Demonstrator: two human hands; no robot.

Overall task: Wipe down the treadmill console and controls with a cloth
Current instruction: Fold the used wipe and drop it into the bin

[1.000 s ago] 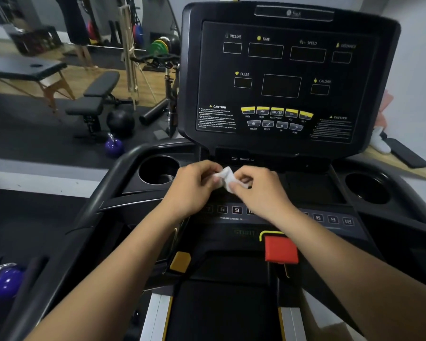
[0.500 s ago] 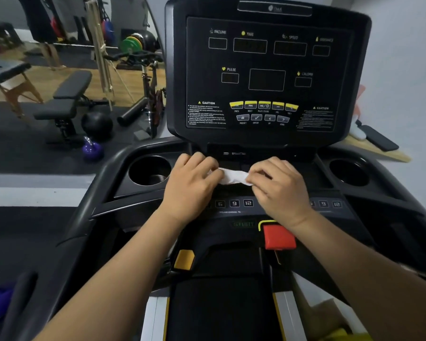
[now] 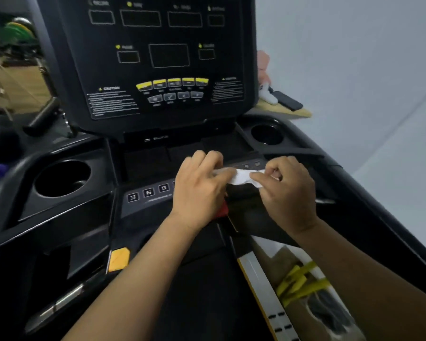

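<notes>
head view. a small crumpled white cloth is drawn out between two bare hands, just right of frame centre and over the lower key deck of the black plastic treadmill console. whether it touches the deck cannot be told. the left hand pinches the cloth's left end between thumb and curled fingers. the right hand pinches the right end with thumb and forefinger, its other fingers curled in.

the console's upright face stands at 12 o'clock of the hands, apart from the cloth. a row of grey numbered keys lies at 9 o'clock of the left hand. a red safety tab shows at 6 o'clock of the cloth, partly hidden by the left hand.

judged step: opening the cloth before wiping. it is best spread into a flat pad with a clean face outward. light, overlapping strokes should then run along the key rows, working round the red tab rather than dragging on it. the curved yellow buttons at 12 o'clock also need only gentle pressure.
</notes>
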